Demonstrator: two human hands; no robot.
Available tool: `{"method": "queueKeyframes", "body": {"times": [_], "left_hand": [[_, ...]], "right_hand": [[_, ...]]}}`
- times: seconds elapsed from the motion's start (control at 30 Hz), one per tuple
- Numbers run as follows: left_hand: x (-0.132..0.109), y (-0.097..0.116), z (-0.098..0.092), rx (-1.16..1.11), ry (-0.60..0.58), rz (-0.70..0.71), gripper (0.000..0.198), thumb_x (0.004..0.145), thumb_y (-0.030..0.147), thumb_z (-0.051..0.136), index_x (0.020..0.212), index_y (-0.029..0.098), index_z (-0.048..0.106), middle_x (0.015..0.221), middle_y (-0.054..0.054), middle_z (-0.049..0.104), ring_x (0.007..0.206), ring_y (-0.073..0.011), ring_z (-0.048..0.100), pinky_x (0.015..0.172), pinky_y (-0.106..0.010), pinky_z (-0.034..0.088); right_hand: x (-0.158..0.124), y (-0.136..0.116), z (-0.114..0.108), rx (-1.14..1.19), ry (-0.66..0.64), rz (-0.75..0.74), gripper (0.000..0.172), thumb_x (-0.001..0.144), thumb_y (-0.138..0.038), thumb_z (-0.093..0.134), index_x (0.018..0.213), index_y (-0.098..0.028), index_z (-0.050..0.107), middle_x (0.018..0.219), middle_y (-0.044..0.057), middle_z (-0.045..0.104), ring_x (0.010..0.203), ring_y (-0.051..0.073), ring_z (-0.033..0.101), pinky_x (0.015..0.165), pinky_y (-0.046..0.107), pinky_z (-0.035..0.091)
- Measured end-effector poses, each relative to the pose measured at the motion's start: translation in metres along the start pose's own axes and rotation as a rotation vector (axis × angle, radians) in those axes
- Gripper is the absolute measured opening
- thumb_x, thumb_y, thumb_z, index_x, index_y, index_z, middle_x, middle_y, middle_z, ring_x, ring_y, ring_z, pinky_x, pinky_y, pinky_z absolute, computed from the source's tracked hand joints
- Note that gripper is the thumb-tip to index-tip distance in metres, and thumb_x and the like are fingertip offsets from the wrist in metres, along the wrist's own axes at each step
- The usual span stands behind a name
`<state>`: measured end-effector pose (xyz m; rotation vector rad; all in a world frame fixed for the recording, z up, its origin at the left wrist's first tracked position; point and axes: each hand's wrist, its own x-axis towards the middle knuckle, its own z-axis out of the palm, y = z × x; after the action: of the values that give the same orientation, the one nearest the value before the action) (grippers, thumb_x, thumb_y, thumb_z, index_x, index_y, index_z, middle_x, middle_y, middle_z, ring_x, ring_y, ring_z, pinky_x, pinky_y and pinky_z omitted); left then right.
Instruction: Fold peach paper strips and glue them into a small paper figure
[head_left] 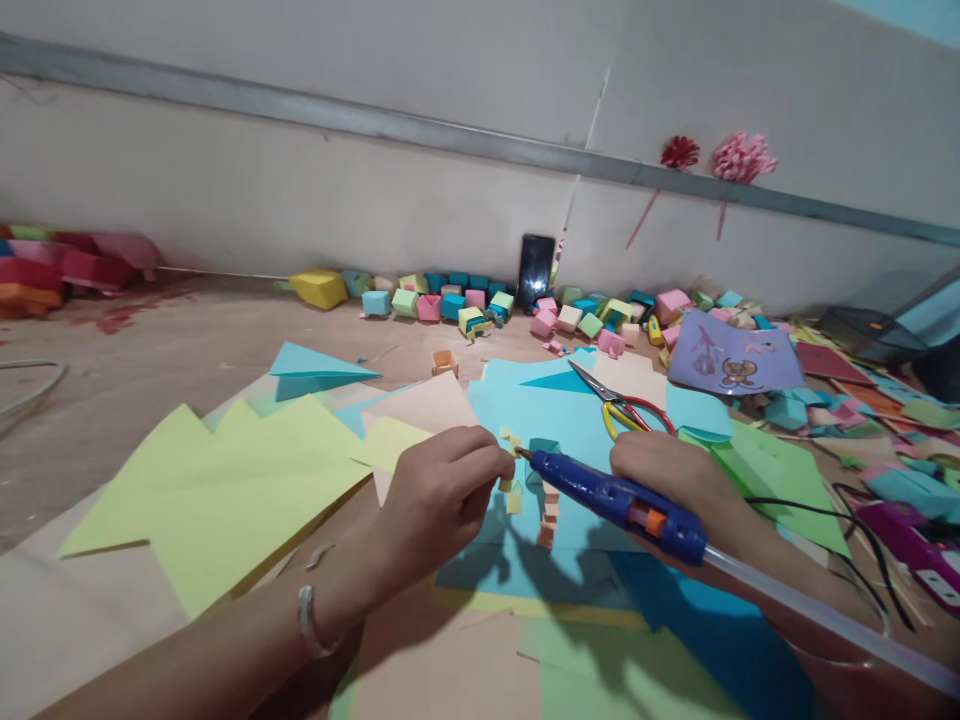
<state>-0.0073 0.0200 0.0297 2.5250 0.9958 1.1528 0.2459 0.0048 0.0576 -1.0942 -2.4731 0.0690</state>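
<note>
Pinching a tiny yellow paper piece [511,442] in the left hand [439,495], right hand [671,472] wrapped round the glue gun [615,498], nozzle right at the piece, over a light blue sheet [510,400] on the worktop [150,340].

Surface: brown board [150,380], runs to the wall.
Under the grip: light blue sheet [525,410], flat.
Left of left hand [439,500]: yellow-green sheets [225,490], overlapping; teal folded plane [311,372] beyond.
Right of right hand [675,475]: green sheet [772,470].
Far beyond the grip: row of paper cubes [465,300]; phone [535,268] (upright, leaning on wall).
</note>
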Motion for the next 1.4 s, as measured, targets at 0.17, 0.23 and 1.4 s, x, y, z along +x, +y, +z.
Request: {"method": "queueKeyframes", "body": {"times": [0.17,0.23,1.4], "left_hand": [[0.001,-0.002,0.0,-0.031,0.048,0.019,0.024,0.081,-0.001,0.044,0.076,0.018,0.058,0.074,-0.003,0.062,0.068,-0.0131,0.056,0.06,-0.024,0.042],[0.001,-0.001,-0.001,-0.079,0.089,0.013,0.022,0.081,0.0,0.046,0.076,0.018,0.057,0.075,-0.002,0.061,0.069,-0.0123,0.055,0.06,-0.024,0.042],[-0.007,0.025,0.016,0.054,0.072,0.201,0.017,0.092,0.009,0.043,0.081,0.018,0.05,0.065,0.002,0.056,0.057,-0.0134,0.044,0.051,-0.025,0.031]], "right_hand": [[0.002,0.002,-0.005,-0.03,-0.027,0.039,0.016,0.08,-0.025,0.045,0.067,-0.02,0.038,0.063,0.0,0.045,0.059,0.013,0.038,0.055,0.027,0.023],[0.005,0.003,-0.01,0.032,-0.062,0.074,0.018,0.08,-0.026,0.049,0.066,-0.02,0.04,0.063,0.0,0.046,0.057,0.013,0.039,0.054,0.027,0.026],[0.004,-0.029,0.042,1.055,0.063,0.59,0.017,0.08,-0.033,0.07,0.086,-0.021,0.06,0.077,-0.002,0.059,0.067,0.011,0.052,0.066,0.028,0.042]]}}
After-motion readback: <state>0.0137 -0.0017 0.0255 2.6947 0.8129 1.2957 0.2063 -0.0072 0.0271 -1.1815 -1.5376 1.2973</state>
